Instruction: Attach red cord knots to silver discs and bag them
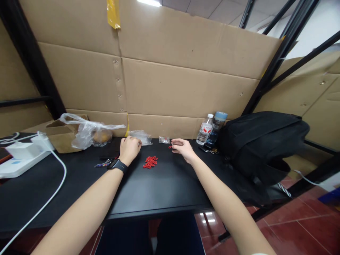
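We see left hand (129, 148) curled, knuckles up, fingertips at the clear bag (140, 136) near the back of the desk (164, 184); can't tell if it grips the bag; right hand (183, 147) pinches a small red piece (170, 146) in its fingertips; red pile (150, 162) lies between both hands, touching neither; bottles (205, 132) further right.
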The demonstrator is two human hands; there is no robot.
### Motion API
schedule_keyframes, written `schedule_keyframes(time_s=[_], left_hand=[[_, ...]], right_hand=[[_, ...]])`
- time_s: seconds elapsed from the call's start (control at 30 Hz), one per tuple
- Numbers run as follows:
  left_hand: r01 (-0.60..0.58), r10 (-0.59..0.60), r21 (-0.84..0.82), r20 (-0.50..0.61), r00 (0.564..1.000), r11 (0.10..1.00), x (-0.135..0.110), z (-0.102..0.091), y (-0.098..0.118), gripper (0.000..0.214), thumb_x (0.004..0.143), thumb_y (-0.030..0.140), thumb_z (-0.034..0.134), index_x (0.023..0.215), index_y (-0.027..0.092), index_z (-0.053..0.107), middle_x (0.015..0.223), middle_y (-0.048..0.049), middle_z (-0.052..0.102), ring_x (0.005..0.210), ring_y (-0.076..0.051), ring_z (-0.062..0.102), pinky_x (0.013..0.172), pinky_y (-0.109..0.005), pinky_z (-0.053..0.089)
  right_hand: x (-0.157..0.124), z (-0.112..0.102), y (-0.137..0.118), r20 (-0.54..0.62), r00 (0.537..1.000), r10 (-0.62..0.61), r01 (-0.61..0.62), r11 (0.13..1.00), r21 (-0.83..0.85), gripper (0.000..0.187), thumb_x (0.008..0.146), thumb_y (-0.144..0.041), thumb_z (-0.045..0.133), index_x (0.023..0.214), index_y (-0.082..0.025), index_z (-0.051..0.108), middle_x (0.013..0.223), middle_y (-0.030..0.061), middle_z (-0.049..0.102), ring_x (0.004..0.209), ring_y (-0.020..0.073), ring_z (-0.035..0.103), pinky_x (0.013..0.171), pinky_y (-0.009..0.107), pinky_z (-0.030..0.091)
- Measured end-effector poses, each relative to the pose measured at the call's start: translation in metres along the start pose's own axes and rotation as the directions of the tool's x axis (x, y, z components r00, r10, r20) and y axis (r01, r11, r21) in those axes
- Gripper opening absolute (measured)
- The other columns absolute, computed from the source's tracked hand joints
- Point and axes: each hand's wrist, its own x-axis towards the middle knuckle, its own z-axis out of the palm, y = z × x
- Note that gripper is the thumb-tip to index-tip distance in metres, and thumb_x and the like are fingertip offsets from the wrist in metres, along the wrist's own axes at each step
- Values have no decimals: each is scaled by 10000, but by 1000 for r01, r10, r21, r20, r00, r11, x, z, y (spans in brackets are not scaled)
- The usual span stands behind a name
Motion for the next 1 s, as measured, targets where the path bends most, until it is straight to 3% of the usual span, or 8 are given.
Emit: schedule_keyframes(time_s=[0.27,0.5,0.67,0.83,0.9,1.0], left_hand=[[9,-15,-73,-87,996,997,-2,-5,17,206,928,309,565,929,244,761,956,-100,764,1008,-311,632,856,-417,387],[-209,207,-291,-38,978,933,-10,-9,59,148,908,244,589,906,239,737,984,-59,766,990,-270,661,901,-400,391],[-400,470,-414,79,879,818,-22,-12,91,145,936,235,554,906,235,696,1016,-37,753,983,-222,675,906,-362,384],[-467,626,-521,178,759,714,-30,-8,97,202,979,347,553,1116,274,683,1136,-37,731,1063,-215,663,943,-351,380],[-486,646,-512,192,739,708,-32,-7,97,259,1001,385,523,1196,294,667,1215,-45,705,1127,-223,638,963,-358,371],[-510,629,-422,217,746,750,-36,-7,99,334,1024,445,464,1251,307,666,1255,-64,673,1176,-250,595,970,-386,368]], right_hand=[[2,-9,-8,-44,998,-40,41,999,28,430,650,-200,793,1060,-199,667,1093,84,713,890,170,696,765,336,619],[4,-16,-12,-44,984,-172,166,979,-115,371,666,-249,773,1017,-167,684,1083,90,698,878,172,678,769,323,597],[4,-28,-19,99,951,-292,308,885,-348,385,682,-219,735,1064,-175,730,1039,59,720,920,171,671,876,309,545],[-5,-40,-31,316,927,-202,358,726,-587,377,629,-181,767,1005,-177,744,905,38,746,780,167,664,737,265,527],[-12,-42,-40,345,919,-189,379,661,-648,327,631,-165,753,957,-178,739,839,22,739,743,160,660,694,245,507],[-22,-43,-52,373,909,-184,405,601,-689,277,659,-181,722,936,-181,725,813,4,733,730,150,661,685,230,493]])
